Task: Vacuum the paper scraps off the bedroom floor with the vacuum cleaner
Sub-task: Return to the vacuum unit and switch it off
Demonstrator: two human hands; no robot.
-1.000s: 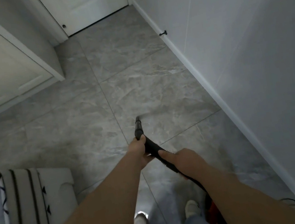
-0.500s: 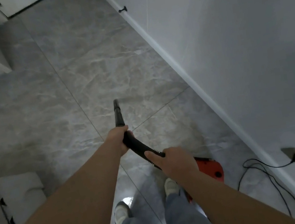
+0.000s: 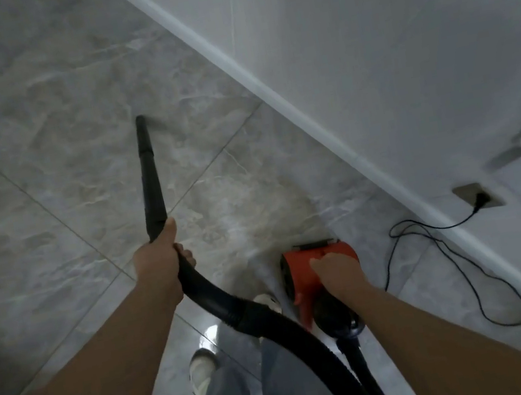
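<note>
Head view: hands (image 3: 158, 257) on smooth black wand (image 3: 149, 182).

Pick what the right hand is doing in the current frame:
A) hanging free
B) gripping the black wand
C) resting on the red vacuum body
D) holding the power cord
C: the right hand lies on top of the red vacuum body, while the left hand alone grips the black wand.

The wand (image 3: 148, 178) reaches far-left over the floor (image 3: 32, 133). The vacuum body (image 3: 302, 266) sits right of it, near the feet. Its cord (image 3: 453, 271) loops right to the wall socket (image 3: 479, 200).
</note>
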